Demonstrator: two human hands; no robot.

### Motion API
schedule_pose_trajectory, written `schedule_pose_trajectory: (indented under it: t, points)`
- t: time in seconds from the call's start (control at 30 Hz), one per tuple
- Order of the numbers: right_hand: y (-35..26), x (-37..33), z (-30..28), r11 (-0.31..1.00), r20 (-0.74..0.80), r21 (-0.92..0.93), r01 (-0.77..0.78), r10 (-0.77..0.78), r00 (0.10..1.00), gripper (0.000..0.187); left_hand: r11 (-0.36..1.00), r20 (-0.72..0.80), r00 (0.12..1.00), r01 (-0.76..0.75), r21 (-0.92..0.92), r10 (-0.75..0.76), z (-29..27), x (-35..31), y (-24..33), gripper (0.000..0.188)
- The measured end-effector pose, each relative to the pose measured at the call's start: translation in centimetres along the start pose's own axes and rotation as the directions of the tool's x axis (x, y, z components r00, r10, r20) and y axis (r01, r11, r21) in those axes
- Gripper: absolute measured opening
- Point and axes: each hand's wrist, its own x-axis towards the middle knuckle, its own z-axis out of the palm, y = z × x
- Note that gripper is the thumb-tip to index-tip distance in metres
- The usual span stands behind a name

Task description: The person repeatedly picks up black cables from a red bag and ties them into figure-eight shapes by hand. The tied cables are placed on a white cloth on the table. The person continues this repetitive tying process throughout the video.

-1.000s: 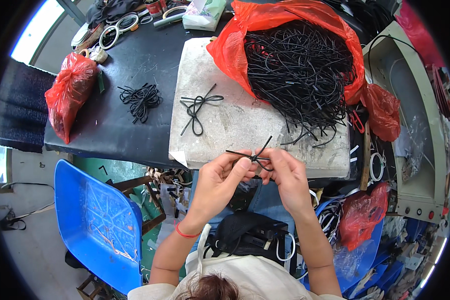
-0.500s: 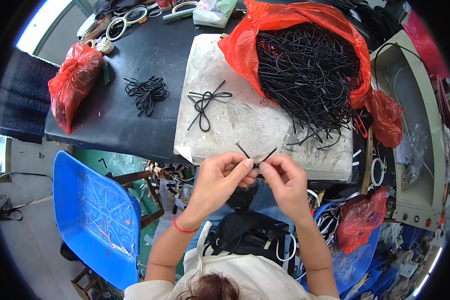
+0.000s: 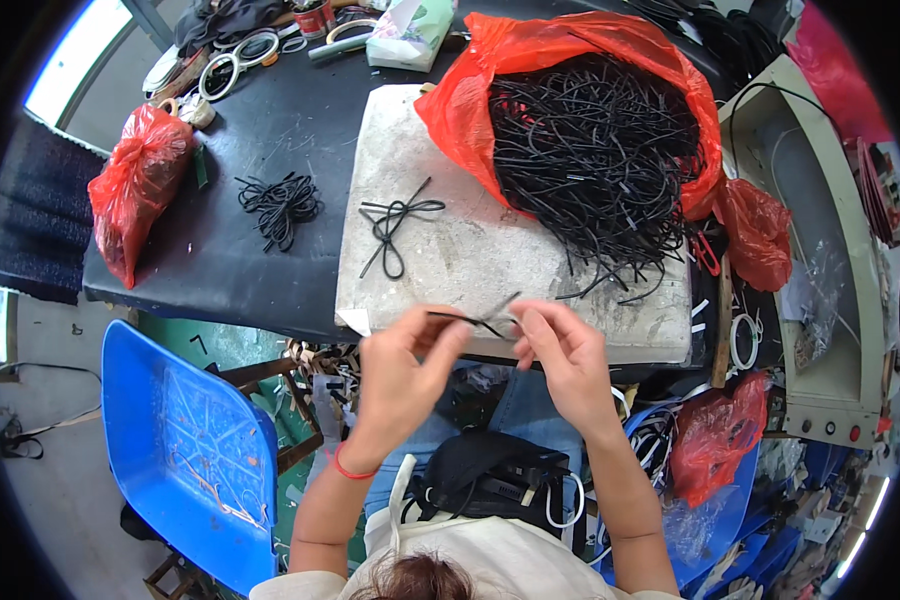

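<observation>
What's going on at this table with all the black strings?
A person holds a short black cord between the left hand and the right hand, just in front of a pale board. One tied cord bow lies on the board, and a small bundle of cords rests on the dark table. An open red bag behind holds a big heap of loose black cords.

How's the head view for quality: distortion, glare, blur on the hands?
Head view: strong fisheye, the table edge bows and a black vignette rings the frame. Daylight blows out at upper left; light on the bench is soft, with no hard shadows. Left hand, right hand and the black cord are fairly sharp.
</observation>
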Motion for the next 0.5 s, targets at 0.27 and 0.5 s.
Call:
schedule_pose_trajectory:
  t: [0.27, 0.5]
  points:
    - [-2.0, 7.4, -1.9, 0.236, 0.072, -0.91, 0.341, -0.72, 0.691, 0.011, 0.636, -0.383, 0.715, -0.111, 0.764, 0.585, -2.5, 5.4, -0.2, 0.024]
    - [-2.4, 4.7, -1.1, 0.187, 0.165, -0.874, 0.449, -0.754, 0.636, 0.012, 0.617, -0.105, 0.692, -0.552, 0.561, 0.714, 2.1, 1.9, 0.7, 0.032]
